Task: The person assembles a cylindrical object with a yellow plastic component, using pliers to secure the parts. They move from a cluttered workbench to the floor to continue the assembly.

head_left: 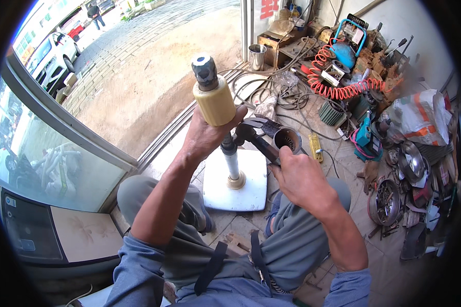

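My left hand [206,137] grips an upright pole just under a cream cylindrical fitting [214,102] that ends in a dark metal tip [204,69]. The pole's white lower part [232,166] stands in a collar on a flat white square base [243,189] on the floor. My right hand [298,176] holds the handles of dark pliers [256,134], whose jaws clamp the pole just below my left hand. My knees in grey trousers frame the base.
A dark round motor housing [288,139] lies behind the pliers. Cables, an orange coiled hose [333,89], a teal power tool [364,135], metal bowls and scrap crowd the right floor. A steel cup [257,56] stands far back. A glass-fronted cabinet [41,169] is at my left.
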Action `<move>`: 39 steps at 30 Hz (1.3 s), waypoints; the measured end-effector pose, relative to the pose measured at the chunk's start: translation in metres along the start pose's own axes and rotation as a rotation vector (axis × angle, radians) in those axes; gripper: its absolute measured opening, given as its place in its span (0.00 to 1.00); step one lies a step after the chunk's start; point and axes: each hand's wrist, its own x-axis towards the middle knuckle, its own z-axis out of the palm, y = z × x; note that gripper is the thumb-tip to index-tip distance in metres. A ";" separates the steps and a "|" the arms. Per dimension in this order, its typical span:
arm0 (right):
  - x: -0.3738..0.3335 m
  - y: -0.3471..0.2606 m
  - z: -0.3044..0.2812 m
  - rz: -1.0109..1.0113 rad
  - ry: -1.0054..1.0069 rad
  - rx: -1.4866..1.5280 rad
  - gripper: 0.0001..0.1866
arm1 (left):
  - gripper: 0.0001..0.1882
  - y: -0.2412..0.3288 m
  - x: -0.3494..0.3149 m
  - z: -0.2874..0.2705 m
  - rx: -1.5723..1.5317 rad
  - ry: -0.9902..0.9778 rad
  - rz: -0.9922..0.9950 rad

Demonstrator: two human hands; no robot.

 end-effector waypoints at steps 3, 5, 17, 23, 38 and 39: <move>0.000 -0.002 -0.002 0.011 -0.010 0.033 0.14 | 0.19 -0.006 -0.004 0.008 0.042 0.030 0.019; 0.000 -0.001 -0.001 0.011 -0.004 0.039 0.14 | 0.19 -0.015 -0.006 0.011 0.056 0.032 0.030; -0.017 -0.003 0.006 -0.005 0.178 0.031 0.14 | 0.16 -0.028 -0.003 0.008 -0.148 -0.092 0.041; -0.014 -0.001 0.010 -0.017 0.141 -0.005 0.14 | 0.21 -0.027 -0.003 -0.002 -0.178 -0.200 -0.030; -0.026 -0.007 0.006 -0.056 0.115 0.067 0.16 | 0.20 -0.016 0.003 -0.010 -0.025 -0.259 0.076; -0.026 -0.010 0.009 -0.073 0.127 0.076 0.16 | 0.21 -0.018 0.005 -0.014 -0.068 -0.324 0.057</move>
